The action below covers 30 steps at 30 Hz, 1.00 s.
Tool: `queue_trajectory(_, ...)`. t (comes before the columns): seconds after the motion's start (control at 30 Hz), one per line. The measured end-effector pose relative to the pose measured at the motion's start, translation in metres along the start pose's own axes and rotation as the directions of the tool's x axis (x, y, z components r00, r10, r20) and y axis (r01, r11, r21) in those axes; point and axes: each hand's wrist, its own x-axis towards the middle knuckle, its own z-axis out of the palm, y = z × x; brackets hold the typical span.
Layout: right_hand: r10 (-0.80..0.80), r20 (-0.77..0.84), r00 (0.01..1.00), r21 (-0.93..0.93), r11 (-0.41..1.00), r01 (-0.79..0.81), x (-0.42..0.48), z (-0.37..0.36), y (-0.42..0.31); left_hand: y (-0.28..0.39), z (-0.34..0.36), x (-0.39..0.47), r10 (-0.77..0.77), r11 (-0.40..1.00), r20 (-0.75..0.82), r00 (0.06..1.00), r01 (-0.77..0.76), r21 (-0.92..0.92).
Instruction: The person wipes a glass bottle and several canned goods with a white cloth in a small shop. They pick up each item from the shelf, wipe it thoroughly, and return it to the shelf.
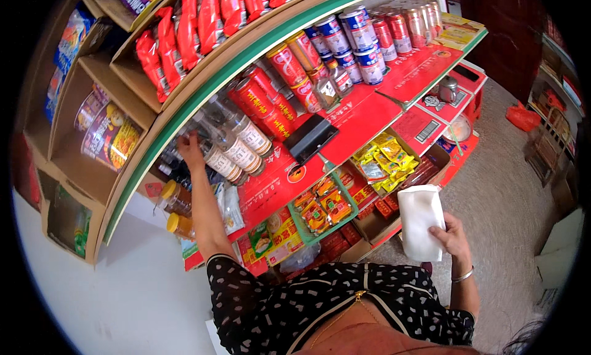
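My left hand (190, 149) reaches onto the red-covered shelf, up against the neck ends of clear glass bottles with white labels (228, 154). Its fingers are partly hidden among the bottles, so whether it grips one cannot be told. Dark bottles (173, 168) stand just beside and behind it. In my right hand (455, 237) is a folded white cloth or paper (420, 221), pinched with the thumb on top, in front of the lower shelves. A black box-like object (311, 139) lies on the shelf to the right of the bottles.
Red cans (265, 103), blue-and-white cans (369, 66) and small bottles (340, 78) line the shelf. Yellow-lidded jars (180, 226) stand at its left end. Below are a green basket of snack packets (348, 214) and a box of yellow packets (390, 159). Red packets (210, 20) fill the upper shelf.
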Motion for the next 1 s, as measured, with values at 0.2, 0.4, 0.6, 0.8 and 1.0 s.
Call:
queue_trajectory(0.2,0.068,0.084,0.994,-0.057,0.996,-0.063,0.004,-0.001,-0.015,0.014,0.012,-0.008,-0.194,0.978,0.14,0.971,0.181,0.104)
queue_trajectory(0.4,0.01,0.172,0.985,0.019,1.0,-0.014,0.017,-0.038,-0.014,0.018,0.01,-0.018,-0.187,0.939,-0.038,0.982,0.19,0.286)
queue_trajectory(0.6,0.0,0.291,0.957,-0.044,0.999,0.013,0.036,-0.128,-0.014,0.087,0.004,-0.063,-0.164,0.9,-0.213,0.963,0.234,0.367)
queue_trajectory(0.8,0.039,0.256,0.966,-0.181,0.983,0.008,0.049,-0.268,-0.015,0.231,0.113,-0.242,-0.004,0.912,-0.342,0.94,0.143,0.383)
queue_trajectory(1.0,0.018,0.161,0.987,-0.371,0.928,0.043,0.035,-0.386,-0.054,0.311,0.331,-0.422,-0.256,0.919,-0.145,0.956,0.287,0.27)
